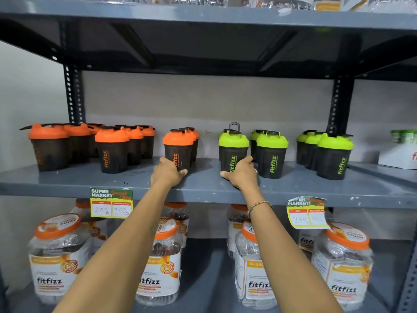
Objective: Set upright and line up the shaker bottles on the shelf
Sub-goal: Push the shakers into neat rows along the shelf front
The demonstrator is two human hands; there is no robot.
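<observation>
Dark shaker bottles stand upright in short rows on the grey middle shelf (203, 188). Those on the left have orange lids, those on the right green lids. My left hand (168, 171) wraps the base of the front orange-lidded shaker (178, 149) in the third row. My right hand (241, 173) grips the base of the front green-lidded shaker (233, 150) beside it. Further orange rows stand at the far left (48, 146) and at mid-left (112, 149). Two more green rows stand to the right, one fronted by a shaker (272, 154) and another by a shaker (334, 155).
Two supermarket price tags (111, 203) (306, 212) hang from the shelf's front edge. Large clear jars with orange lids (57, 256) fill the shelf below. A white box (399, 154) sits at the far right. The upper shelf (203, 16) overhangs the bottles.
</observation>
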